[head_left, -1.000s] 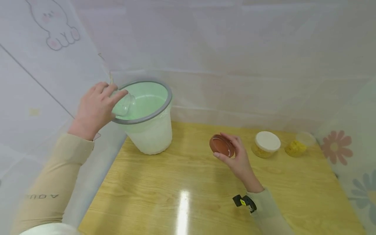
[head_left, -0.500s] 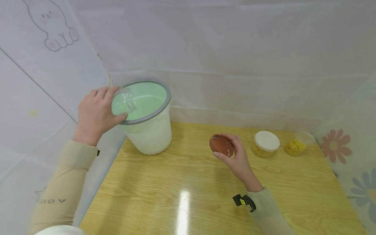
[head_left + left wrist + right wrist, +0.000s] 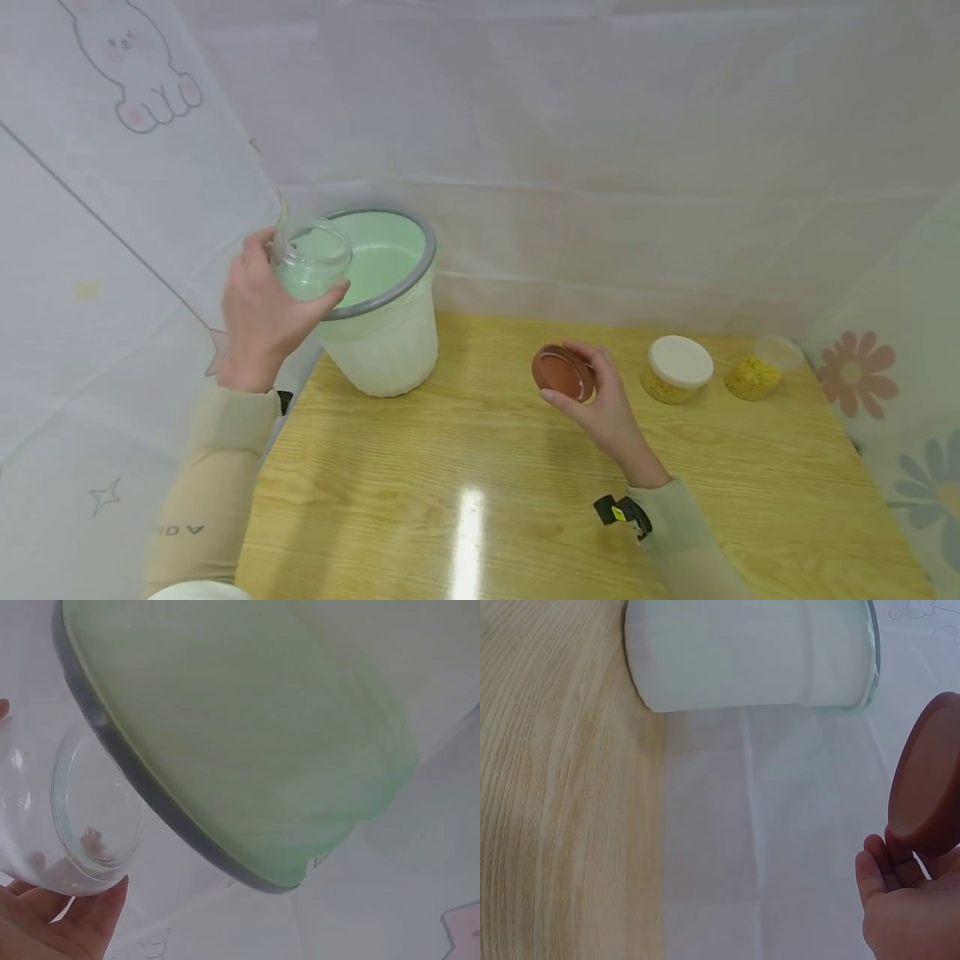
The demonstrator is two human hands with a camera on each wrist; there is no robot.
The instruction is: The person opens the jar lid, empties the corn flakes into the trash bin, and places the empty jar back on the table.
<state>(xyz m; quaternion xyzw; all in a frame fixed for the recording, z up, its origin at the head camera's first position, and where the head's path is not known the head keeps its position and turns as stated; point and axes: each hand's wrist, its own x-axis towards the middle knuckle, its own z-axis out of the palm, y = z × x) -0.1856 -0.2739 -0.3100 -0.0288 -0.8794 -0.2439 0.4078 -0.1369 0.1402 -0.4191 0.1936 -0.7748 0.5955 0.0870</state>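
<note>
In the head view my left hand [image 3: 266, 312] grips a clear jar [image 3: 311, 258] beside the left rim of a pale green bin [image 3: 386, 358]. The jar's mouth faces up, and its inside looks bare in the left wrist view, where the bin's grey rim stands close to it. Over the table, right of the bin, my right hand [image 3: 600, 404] pinches a reddish-brown round lid [image 3: 561, 375] by its edge, inner side toward the head camera. The lid's smooth outer side shows in the right wrist view.
Right of my right hand, a tub with a white lid [image 3: 681, 362] stands on the wooden table [image 3: 390, 483]. Beside it is a clear tub with yellow contents [image 3: 753, 377] and a tilted clear lid [image 3: 780, 353]. A pale cloth wall [image 3: 600, 208] closes the back.
My left hand has turned the jar from mouth-down over the bin to mouth-up, moving slightly right and lower. My right hand and the lid have barely moved.
</note>
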